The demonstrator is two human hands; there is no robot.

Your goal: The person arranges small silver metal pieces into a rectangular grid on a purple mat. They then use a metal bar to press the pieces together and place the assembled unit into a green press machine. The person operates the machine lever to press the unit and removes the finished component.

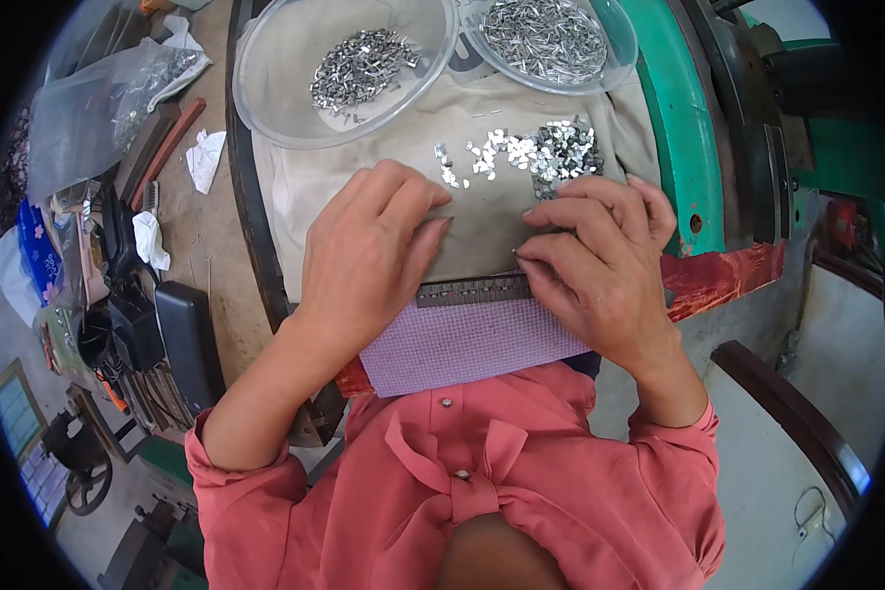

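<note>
My left hand [364, 246] rests on the beige cloth [477, 231], fingers curled and the thumb close to the index fingertip. Whatever might be between them is hidden. My right hand [600, 265] pinches thumb and index together, with a tiny light speck at the tips that is too small to name. Under its fingertips lies the right end of a narrow dark metal strip [472, 291] with a row of small slots or parts along it. Beyond the right hand is a loose pile of small, flat, shiny metal pieces [560, 147], with some scattered to its left.
Two clear plastic tubs stand at the back: one [251, 108] holds short metal pieces, the other [624, 74] thin metal pins. A lavender woven cloth [472, 344] hangs over the near edge. Green machinery [674, 128] borders the right; tools and a plastic bag [88, 128] crowd the left.
</note>
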